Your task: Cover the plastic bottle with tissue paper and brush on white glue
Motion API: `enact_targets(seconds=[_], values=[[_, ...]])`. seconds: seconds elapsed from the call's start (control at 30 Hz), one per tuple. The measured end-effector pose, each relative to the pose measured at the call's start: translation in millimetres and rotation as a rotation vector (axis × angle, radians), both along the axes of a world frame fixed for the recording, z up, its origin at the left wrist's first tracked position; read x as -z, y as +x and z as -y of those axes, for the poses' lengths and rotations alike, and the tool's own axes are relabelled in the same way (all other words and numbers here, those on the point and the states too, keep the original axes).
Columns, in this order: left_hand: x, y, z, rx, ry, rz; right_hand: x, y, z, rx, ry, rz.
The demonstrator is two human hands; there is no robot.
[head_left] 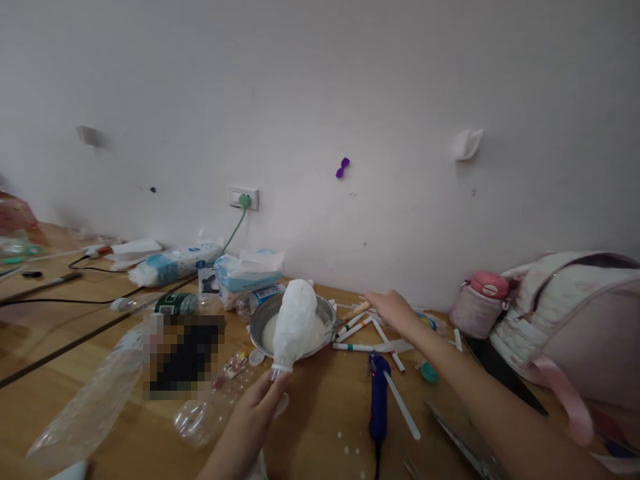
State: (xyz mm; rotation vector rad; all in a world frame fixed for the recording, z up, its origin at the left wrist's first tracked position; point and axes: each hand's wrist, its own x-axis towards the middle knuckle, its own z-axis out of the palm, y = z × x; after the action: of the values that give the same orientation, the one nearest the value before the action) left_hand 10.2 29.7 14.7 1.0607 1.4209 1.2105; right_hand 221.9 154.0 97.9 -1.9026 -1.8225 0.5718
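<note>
My left hand [260,403] pinches the neck of a white, filled balloon-like bag [295,320] and holds it upright in front of a metal bowl [260,321] with white stuff inside. My right hand [393,308] reaches forward over a scatter of marker pens [357,328] beyond the bowl; its fingers are blurred and point left, close to an orange-tipped pen. A blue hot-glue gun [379,393] lies on the wooden table [325,413] between my arms, with a white glue stick [403,405] beside it.
Clear plastic bottles [95,400] lie at the left, tissue packs [173,263] and a wall socket [244,197] behind. A pink backpack [570,313] and a pink-lidded bottle [480,297] stand at the right. Cables [65,300] cross the left of the table.
</note>
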Motion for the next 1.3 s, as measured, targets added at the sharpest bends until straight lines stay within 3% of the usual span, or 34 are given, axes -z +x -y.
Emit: enact_targets(seconds=[0.2,0.33,0.47,0.6,0.7,1.0,1.17,1.3], values=[[-0.8,2,1,0.039,-0.003,0.009,-12.8,18,17,0.061,-0.008,-0.196],[2.6,4,2,0.041,-0.003,0.014,-18.2,25,43,0.118,0.044,-0.434],[2.8,7,8,0.014,-0.052,0.060,-16.3,21,77,0.065,0.125,-0.665],[3.2,11,10,0.076,-0.144,0.184,-10.8,16,100,-0.010,0.121,-0.731],[4.7,12,8,0.134,-0.147,0.221,-6.2,15,109,-0.102,0.136,-0.667],[11.2,6,2,0.241,-0.134,0.234,1.6,22,114,-0.450,0.384,-0.169],[11.3,4,-2,0.316,-0.152,0.305,6.3,27,116,-0.493,0.440,0.026],[7.4,5,-2,0.332,-0.168,0.338,2.0,32,119,-0.440,0.435,0.009]])
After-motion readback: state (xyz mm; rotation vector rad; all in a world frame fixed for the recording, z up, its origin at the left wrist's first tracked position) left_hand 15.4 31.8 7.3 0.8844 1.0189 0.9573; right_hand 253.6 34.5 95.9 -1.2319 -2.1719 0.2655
